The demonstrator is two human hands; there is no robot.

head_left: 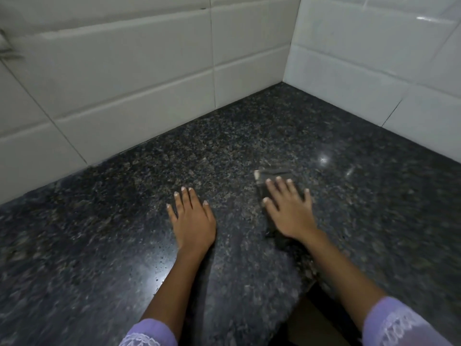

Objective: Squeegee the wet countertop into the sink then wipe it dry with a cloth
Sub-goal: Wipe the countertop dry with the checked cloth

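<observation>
The right hand (287, 208) lies flat on a dark cloth (273, 174), fingers straight and spread, pressing it to the granite countertop (224, 136) rather than curling round it. Most of the cloth is hidden beneath the palm; a blurred dark strip with a pale corner shows beyond the fingertips, and a darker patch shows under the wrist, so its long axis seems to run roughly along the line of the forearm, from near edge toward the back wall. Its exact outline cannot be made out.

The left hand (192, 218) rests palm-down on bare stone just beside it, fingers straight and close together, holding nothing. It appears to steady the body.

From the cloth outward, unwiped stone stretches ahead and to the right, into the corner where the white tiled wall (124, 78) meets the side tiles (374, 58). The right hand is the nearer one to that corner. No squeegee or sink shows, so this looks like the drying stage, with the next stroke probably sweeping the cloth toward the corner or across the glossy patch to the right. Whether the surface there is damp cannot be told.
</observation>
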